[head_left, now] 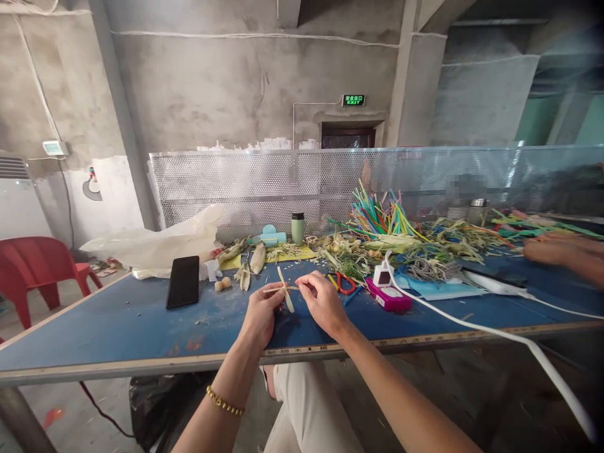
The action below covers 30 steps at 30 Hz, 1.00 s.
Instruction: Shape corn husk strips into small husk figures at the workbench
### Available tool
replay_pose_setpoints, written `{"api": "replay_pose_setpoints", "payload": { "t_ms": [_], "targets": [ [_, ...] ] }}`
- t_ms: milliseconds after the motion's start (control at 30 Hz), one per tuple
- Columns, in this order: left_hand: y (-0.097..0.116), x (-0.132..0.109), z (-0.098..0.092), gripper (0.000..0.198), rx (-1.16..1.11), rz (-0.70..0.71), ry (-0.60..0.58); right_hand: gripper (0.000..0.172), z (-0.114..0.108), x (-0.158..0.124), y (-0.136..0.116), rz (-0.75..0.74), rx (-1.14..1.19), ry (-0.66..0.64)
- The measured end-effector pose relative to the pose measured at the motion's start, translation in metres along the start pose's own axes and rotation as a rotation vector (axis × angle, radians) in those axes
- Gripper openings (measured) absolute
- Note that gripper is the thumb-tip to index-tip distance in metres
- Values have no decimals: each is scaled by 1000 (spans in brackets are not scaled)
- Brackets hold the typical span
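Two narrow pale strips (289, 302), which look like corn husk, are crossed over each other above the table's front edge. My left hand (259, 318) is closed on them, thumb and fingertips pinching near the crossing. From the other side, my right hand (325, 302) pinches the right end of the sideways strip between thumb and fingertips. Just beyond my right hand lie red-handled scissors (346, 286). Past my left hand are dried husks (257, 259) and small round tan balls (223, 284).
On the blue table (117, 321) lie a black phone (183, 282), a magenta box (389, 296) and a white charger with a cable (383, 274). Behind stand a green bottle (297, 228) and colourful pipe cleaners (377, 211) among husk scraps. Another person's hand (557, 248) is at right.
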<state>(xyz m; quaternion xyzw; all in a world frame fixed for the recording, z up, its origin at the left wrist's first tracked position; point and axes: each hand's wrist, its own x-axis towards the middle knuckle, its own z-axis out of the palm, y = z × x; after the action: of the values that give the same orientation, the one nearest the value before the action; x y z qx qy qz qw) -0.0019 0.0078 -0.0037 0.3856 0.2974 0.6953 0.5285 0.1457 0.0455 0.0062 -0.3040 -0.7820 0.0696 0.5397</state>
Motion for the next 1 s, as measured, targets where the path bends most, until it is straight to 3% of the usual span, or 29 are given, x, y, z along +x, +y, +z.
{"api": "replay_pose_setpoints", "payload": {
  "t_ms": [233, 433, 1000],
  "targets": [
    [3, -4, 1, 35, 11, 41, 7, 17, -2, -7, -2, -13, -48, 72],
    [4, -5, 2, 36, 38, 23, -33, 17, 2, -7, -4, 100, 76, -172],
    [-4, 0, -3, 33, 50, 43, -42, 29, 2, -8, -6, 344, 393, -363]
  ]
}}
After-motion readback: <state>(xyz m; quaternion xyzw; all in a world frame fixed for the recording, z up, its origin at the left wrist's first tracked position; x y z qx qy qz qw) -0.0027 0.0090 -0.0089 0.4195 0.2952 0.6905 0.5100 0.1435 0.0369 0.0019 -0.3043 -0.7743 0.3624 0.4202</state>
